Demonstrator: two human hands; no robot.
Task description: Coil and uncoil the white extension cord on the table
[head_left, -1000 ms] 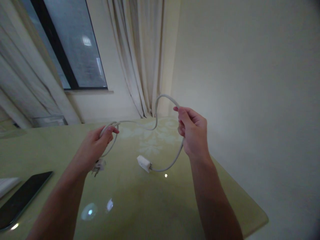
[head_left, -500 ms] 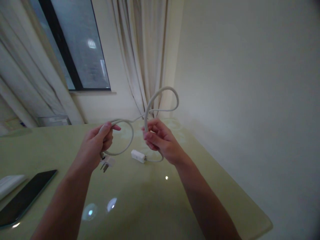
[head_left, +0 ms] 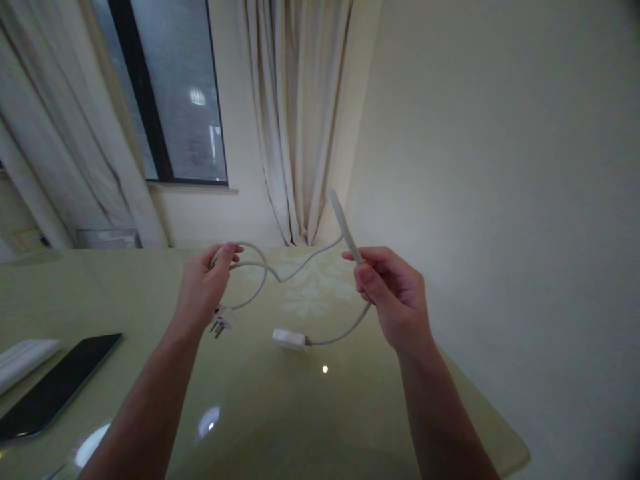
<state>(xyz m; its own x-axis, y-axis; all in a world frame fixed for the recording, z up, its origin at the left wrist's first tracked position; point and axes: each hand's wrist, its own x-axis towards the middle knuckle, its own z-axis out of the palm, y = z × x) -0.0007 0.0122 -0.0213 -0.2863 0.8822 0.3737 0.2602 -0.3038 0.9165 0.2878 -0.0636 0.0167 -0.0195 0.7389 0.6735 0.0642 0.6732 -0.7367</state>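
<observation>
A white power cord [head_left: 300, 259] hangs between both hands above a pale green glass-topped table [head_left: 280, 413]. My left hand [head_left: 206, 288] is closed on a small loop of the cord, and the pronged plug [head_left: 221, 320] dangles just below it. My right hand [head_left: 395, 295] pinches the cord further along, with a stretch of cable sticking up above the fingers. From the right hand the cord drops to a white rectangular connector block [head_left: 290, 339] that rests on the table between the hands.
A dark phone [head_left: 55, 387] lies at the table's left edge beside a white object [head_left: 23, 359]. Behind the table are a window [head_left: 170, 93], cream curtains [head_left: 295, 120] and a plain wall on the right. The table's rounded corner is at the lower right.
My right hand has swung back out to the right, pulling the tall loop open into a looser curve. The left hand stays closed on its loop. The connector block has shifted slightly on the table.
</observation>
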